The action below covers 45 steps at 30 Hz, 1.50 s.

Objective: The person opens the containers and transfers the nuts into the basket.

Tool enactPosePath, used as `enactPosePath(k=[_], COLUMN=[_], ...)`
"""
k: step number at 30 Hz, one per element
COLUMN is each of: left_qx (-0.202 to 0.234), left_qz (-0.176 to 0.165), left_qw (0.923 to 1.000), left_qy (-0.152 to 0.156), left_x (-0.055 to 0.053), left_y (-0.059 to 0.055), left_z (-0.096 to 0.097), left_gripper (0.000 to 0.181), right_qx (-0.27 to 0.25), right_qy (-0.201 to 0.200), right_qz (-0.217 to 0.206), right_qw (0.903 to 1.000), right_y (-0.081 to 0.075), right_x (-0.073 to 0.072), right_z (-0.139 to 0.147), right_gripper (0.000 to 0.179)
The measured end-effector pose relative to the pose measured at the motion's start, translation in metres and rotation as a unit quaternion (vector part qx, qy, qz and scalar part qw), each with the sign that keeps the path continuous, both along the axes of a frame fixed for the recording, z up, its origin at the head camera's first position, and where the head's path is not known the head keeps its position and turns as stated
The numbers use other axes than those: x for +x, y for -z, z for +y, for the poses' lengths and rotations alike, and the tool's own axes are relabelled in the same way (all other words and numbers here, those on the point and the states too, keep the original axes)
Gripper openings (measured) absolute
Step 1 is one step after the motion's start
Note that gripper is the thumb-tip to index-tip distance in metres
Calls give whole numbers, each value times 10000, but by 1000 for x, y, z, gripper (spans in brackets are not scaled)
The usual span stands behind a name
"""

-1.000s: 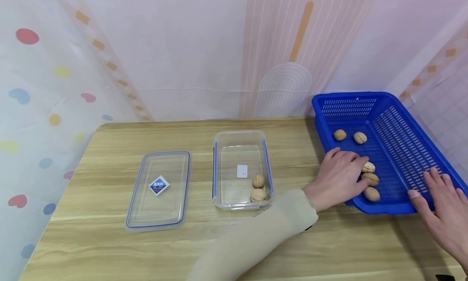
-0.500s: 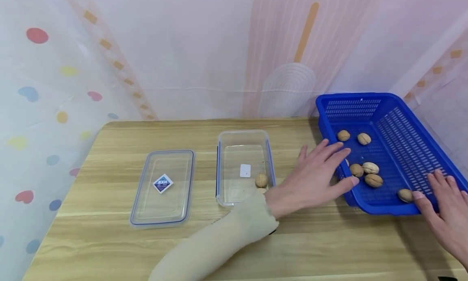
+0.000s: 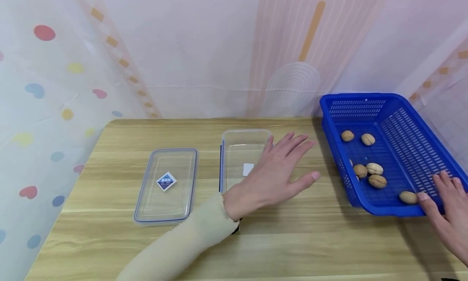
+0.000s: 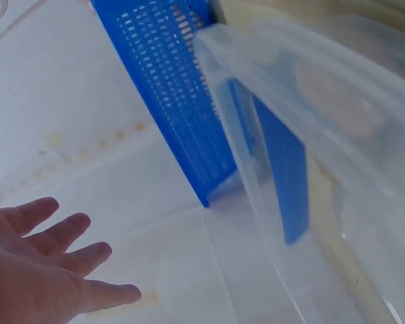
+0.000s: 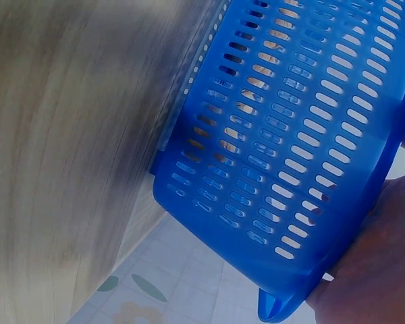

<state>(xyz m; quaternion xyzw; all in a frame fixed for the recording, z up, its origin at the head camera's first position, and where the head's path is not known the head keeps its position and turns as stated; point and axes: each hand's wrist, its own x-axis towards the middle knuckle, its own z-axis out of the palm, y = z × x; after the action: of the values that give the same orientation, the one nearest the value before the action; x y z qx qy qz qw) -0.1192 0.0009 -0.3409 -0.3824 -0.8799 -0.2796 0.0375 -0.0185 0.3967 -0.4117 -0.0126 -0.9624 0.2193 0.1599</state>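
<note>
My left hand (image 3: 272, 173), fingers spread and straight, is over the clear plastic food container (image 3: 237, 151), covering its right and near parts; it holds nothing. The left wrist view also shows the spread hand (image 4: 47, 263) beside the container's clear wall (image 4: 256, 202). My right hand (image 3: 451, 218) rests on the near right corner of the blue basket (image 3: 336, 159), fingers extended over the rim. Its thumb tip lies beside a walnut (image 3: 408, 197). More walnuts (image 3: 377, 181) lie along the basket's left side, and two (image 3: 367, 139) lie further back.
The container's lid (image 3: 166, 204), clear with a blue seal and a diamond sticker, lies flat at the left of the wooden table (image 3: 292, 248). A patterned curtain (image 3: 204, 61) hangs behind the table.
My left hand has left the basket and moved left over the container, its fingers spreading. A walnut now lies by my right thumb, and others have shifted. The right hand stays at the basket's corner.
</note>
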Motion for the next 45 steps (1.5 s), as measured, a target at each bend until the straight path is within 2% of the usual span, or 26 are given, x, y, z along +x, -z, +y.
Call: enactPosePath(k=[4,8,14,21,28,39,45], left_qx=[25,80,82,-135,-467,-770,-920], left_qz=[106,130,-145,-446,-695,-1145,-1401], left_qw=[9999,9998,9999,9987,9955,9892,9845], left_qy=[-62,-92,13,223,439,500,515], left_x=[-1,-7,-24,-38,-48,-60,-63], left_y=[4,11,23,29,36,54,55], left_z=[-14,-29,-54,-75,-79,-79,-76], left_gripper=[67,68,68,70,68,66,64], right_qx=[48,-16,92,340,346,309,341], right_qy=[40,-35,-11,121,69,6,46], right_qz=[-75,2,-81,-322,-366,-422,-475], right_qw=[10000,10000,9999,9988,9987,9986,9983], right_y=[0,1,-2,-6,-7,-8,-9], right_x=[1,2,1,1,0,-1,-1], right_z=[1,1,0,-1,-1,-2,-2], right_gripper=[65,64,64,68,67,66,67])
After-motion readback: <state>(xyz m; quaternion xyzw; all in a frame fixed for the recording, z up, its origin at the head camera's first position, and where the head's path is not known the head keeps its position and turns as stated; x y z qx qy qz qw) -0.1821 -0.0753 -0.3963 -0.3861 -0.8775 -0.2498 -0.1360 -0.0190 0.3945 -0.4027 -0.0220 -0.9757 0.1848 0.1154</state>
